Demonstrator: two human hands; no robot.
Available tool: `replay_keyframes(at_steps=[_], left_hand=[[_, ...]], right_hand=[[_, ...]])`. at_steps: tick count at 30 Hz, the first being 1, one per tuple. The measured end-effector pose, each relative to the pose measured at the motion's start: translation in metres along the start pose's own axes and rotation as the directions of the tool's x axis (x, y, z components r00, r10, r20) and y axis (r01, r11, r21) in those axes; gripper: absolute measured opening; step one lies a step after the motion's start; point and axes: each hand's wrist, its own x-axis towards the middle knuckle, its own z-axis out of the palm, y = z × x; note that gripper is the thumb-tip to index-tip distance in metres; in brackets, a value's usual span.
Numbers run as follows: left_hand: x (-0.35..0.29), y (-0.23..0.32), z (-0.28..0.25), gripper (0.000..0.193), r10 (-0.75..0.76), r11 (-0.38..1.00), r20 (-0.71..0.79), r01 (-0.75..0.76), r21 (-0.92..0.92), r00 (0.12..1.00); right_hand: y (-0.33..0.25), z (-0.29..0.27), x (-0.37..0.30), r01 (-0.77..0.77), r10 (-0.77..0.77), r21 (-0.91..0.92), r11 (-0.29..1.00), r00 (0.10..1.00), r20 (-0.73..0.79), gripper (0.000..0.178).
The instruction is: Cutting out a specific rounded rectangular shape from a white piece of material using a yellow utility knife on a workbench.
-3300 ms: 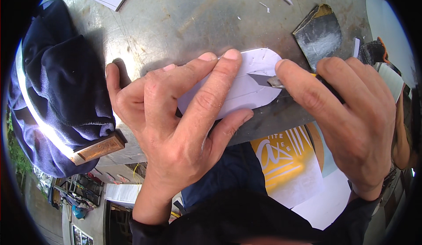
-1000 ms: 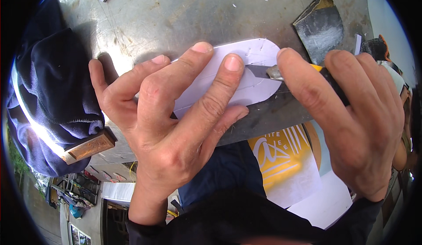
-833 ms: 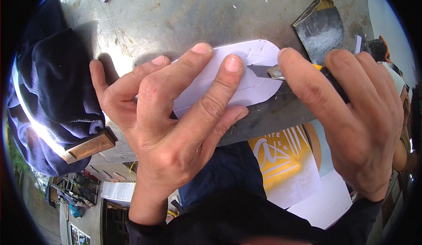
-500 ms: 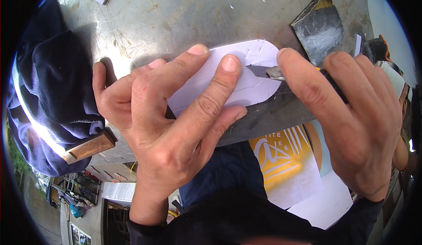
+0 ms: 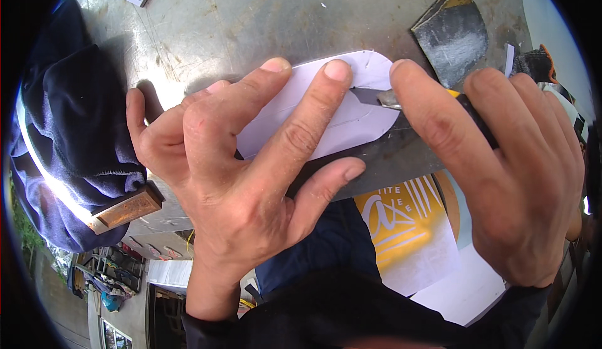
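The pale sheet (image 5: pixel 351 128), rounded at its right end, lies on the metal table (image 5: pixel 251 26) near its front edge, partly under the left hand (image 5: pixel 238 180). That hand is spread and grips nothing: its index fingertip presses on the sheet, its middle fingertip rests at the far edge, and its thumb sits apart, just beyond the near edge. The right hand (image 5: pixel 501 167) is closed around the knife (image 5: pixel 390 101), index finger stretched along it toward the blade and the other fingers curled; its thumb is hidden. The blade lies over the sheet's right part, pointing left, its tip just beside the left index finger; how deep it sits cannot be told. Thin lines and small nicks mark the sheet. Beyond the right hand lie a folded grey piece (image 5: pixel 453 45) with a torn tan edge and a narrow pale strip (image 5: pixel 509 59). A dark blue cloth (image 5: pixel 88 117) is heaped at the left, a wooden block (image 5: pixel 128 210) against its near side. Below the table edge, a yellow-and-white print (image 5: pixel 411 242) shows between the forearms.
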Motion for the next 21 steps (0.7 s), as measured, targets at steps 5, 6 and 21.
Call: replay_keyframes(at_steps=[5,6,21], left_hand=[[-0.004,-0.008,0.010,0.066,0.062,0.998,-0.106,-0.059,0.034,0.992],[-0.006,-0.008,0.010,0.066,0.059,0.998,-0.103,-0.055,0.043,0.993],[-0.004,-0.005,0.007,0.064,0.047,0.998,-0.086,-0.043,0.040,0.995]], right_hand=[[0.003,0.001,-0.001,0.016,-0.016,-0.030,0.999,1.000,0.002,0.048],[0.003,0.004,0.000,0.020,-0.021,-0.023,1.000,1.000,-0.004,0.048],[0.007,0.001,-0.005,0.016,-0.016,0.011,1.000,0.999,0.031,0.048]])
